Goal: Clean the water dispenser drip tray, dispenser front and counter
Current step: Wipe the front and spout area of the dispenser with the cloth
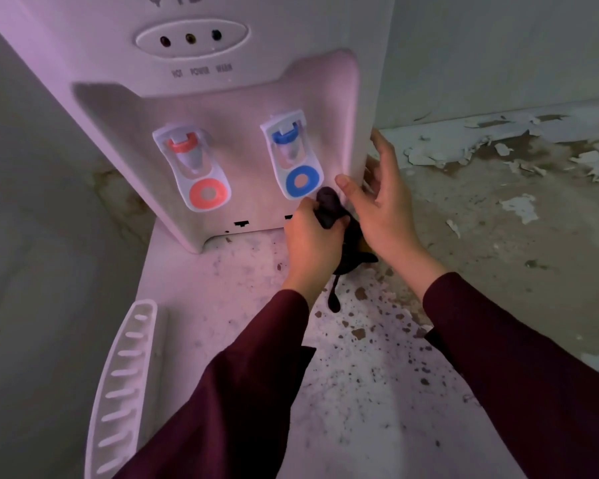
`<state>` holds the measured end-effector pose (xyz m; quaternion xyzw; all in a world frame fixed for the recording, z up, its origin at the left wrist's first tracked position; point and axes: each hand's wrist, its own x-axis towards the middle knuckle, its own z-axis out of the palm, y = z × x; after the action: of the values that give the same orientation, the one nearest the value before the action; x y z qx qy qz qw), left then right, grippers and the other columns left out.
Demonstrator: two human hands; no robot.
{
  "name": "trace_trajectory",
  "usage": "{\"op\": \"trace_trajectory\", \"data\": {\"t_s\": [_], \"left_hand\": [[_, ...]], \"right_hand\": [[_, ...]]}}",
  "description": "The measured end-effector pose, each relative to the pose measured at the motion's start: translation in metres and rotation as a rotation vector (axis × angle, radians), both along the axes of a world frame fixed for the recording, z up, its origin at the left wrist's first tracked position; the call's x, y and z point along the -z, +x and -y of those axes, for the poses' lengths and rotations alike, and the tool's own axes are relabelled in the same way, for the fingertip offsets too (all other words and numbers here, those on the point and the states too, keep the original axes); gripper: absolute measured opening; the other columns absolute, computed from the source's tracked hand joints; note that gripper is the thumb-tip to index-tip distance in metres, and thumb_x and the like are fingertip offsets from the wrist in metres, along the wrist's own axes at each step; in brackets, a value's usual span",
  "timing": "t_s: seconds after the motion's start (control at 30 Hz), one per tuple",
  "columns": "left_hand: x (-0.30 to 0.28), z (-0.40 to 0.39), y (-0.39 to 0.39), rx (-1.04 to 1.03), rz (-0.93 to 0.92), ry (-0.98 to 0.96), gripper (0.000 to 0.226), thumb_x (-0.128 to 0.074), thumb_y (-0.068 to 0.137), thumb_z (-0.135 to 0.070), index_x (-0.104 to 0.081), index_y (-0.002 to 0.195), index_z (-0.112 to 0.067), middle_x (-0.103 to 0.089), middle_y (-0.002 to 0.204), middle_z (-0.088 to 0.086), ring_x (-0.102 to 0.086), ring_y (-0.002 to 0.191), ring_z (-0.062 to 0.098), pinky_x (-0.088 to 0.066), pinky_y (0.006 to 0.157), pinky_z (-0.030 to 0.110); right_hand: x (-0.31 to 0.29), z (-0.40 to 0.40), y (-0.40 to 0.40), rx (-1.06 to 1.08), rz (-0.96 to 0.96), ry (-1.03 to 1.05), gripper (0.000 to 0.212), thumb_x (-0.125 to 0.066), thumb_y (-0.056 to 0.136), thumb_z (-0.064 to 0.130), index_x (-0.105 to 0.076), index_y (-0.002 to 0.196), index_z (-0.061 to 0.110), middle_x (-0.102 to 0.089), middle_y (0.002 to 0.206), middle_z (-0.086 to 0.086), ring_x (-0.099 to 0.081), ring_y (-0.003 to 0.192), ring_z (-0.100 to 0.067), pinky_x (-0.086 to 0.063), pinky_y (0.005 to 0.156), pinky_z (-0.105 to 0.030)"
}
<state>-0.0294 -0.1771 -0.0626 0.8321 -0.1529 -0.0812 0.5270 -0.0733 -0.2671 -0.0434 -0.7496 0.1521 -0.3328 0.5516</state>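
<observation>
A white water dispenser [229,98] stands on a speckled, dirty counter [353,368]. Its front carries a red tap [196,167] and a blue tap [293,155]. My left hand [312,240] grips a dark cloth [329,207] bunched against the dispenser front, just below the blue tap. A tail of the cloth hangs down to the counter. My right hand [381,198] rests on the dispenser's lower right corner, fingers spread, thumb on the front face. The white slotted drip tray [125,385] lies detached on the counter at the lower left.
Grey walls close in at the left and behind. To the right, the surface [498,188] has peeling, flaking paint. Two small slots [241,223] show at the dispenser's base, above the bare spot where stains mark the counter.
</observation>
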Motion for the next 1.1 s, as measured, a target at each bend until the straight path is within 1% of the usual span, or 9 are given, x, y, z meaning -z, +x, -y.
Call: {"op": "trace_trajectory", "data": {"t_s": [0.13,0.3,0.37,0.43,0.63,0.83,0.93,1.03,1.1], "left_hand": [[0.014,0.001,0.009,0.046,-0.018,0.196,0.025,-0.075,0.076,-0.023,-0.059,0.089,-0.01,-0.062,0.082,0.003,-0.056,0.074,0.018,-0.039,0.055,0.021],[0.012,-0.01,0.025,0.104,-0.032,0.293,0.016,-0.076,0.075,-0.025,-0.063,0.076,-0.016,-0.058,0.066,-0.003,-0.053,0.064,0.015,-0.032,0.047,0.015],[0.01,-0.022,0.031,0.062,0.001,0.307,0.011,-0.074,0.076,-0.024,-0.067,0.079,-0.016,-0.06,0.068,-0.003,-0.053,0.062,0.012,-0.034,0.049,0.015],[0.01,-0.042,0.038,-0.059,-0.009,0.263,0.012,-0.074,0.076,-0.024,-0.068,0.084,-0.017,-0.061,0.071,-0.004,-0.054,0.063,0.008,-0.038,0.051,0.016],[0.014,-0.076,0.047,-0.382,-0.03,0.127,0.026,-0.075,0.076,-0.029,-0.06,0.08,-0.007,-0.057,0.069,0.002,-0.057,0.073,0.024,-0.05,0.062,0.031],[0.021,-0.022,0.02,-0.324,-0.16,0.0,0.026,-0.073,0.078,-0.031,-0.062,0.083,-0.009,-0.061,0.074,0.0,-0.059,0.071,0.017,-0.05,0.063,0.028],[0.021,-0.008,0.007,-0.33,-0.194,-0.104,0.02,-0.072,0.08,-0.028,-0.062,0.084,-0.01,-0.059,0.072,-0.005,-0.059,0.071,0.014,-0.048,0.064,0.025],[0.016,-0.005,0.001,-0.203,-0.186,-0.106,0.015,-0.07,0.082,-0.027,-0.066,0.088,-0.014,-0.064,0.077,-0.003,-0.062,0.077,0.015,-0.05,0.066,0.023],[0.009,-0.005,-0.002,-0.141,-0.176,-0.109,0.012,-0.069,0.083,-0.026,-0.065,0.088,-0.016,-0.067,0.082,0.002,-0.064,0.081,0.02,-0.053,0.072,0.03]], "right_hand": [[-0.002,0.002,-0.001,-0.015,0.011,0.032,0.066,-0.064,0.087,0.014,-0.031,0.144,0.015,-0.055,0.135,-0.008,-0.056,0.12,-0.012,-0.048,0.093,-0.016],[-0.003,0.001,-0.003,-0.019,-0.012,-0.029,0.065,-0.062,0.089,0.017,-0.029,0.146,0.016,-0.05,0.14,-0.004,-0.052,0.122,-0.007,-0.046,0.1,-0.022],[-0.004,0.002,-0.003,-0.021,-0.013,-0.04,0.066,-0.062,0.089,0.018,-0.028,0.146,0.016,-0.049,0.141,-0.003,-0.052,0.122,-0.005,-0.046,0.1,-0.022],[-0.003,0.003,-0.004,-0.031,-0.013,-0.036,0.066,-0.062,0.089,0.019,-0.028,0.146,0.017,-0.048,0.141,-0.003,-0.052,0.121,-0.003,-0.047,0.098,-0.021],[0.0,0.002,-0.002,-0.024,0.001,-0.034,0.066,-0.062,0.089,0.02,-0.028,0.146,0.02,-0.049,0.14,-0.001,-0.052,0.115,0.006,-0.048,0.094,-0.016],[0.0,-0.001,-0.003,-0.016,0.016,-0.028,0.064,-0.06,0.091,0.019,-0.028,0.146,0.019,-0.049,0.141,0.0,-0.052,0.122,-0.005,-0.048,0.1,-0.031],[0.002,-0.003,-0.002,0.003,0.013,-0.051,0.064,-0.059,0.091,0.02,-0.027,0.147,0.019,-0.05,0.14,0.001,-0.052,0.123,-0.006,-0.048,0.1,-0.03],[0.004,-0.003,-0.001,0.015,0.022,-0.059,0.064,-0.059,0.091,0.019,-0.027,0.146,0.018,-0.05,0.139,0.0,-0.052,0.122,-0.006,-0.048,0.099,-0.026],[0.004,-0.002,-0.001,0.012,0.019,-0.057,0.064,-0.059,0.091,0.019,-0.028,0.146,0.019,-0.051,0.138,0.001,-0.053,0.121,-0.005,-0.048,0.099,-0.024]]}}
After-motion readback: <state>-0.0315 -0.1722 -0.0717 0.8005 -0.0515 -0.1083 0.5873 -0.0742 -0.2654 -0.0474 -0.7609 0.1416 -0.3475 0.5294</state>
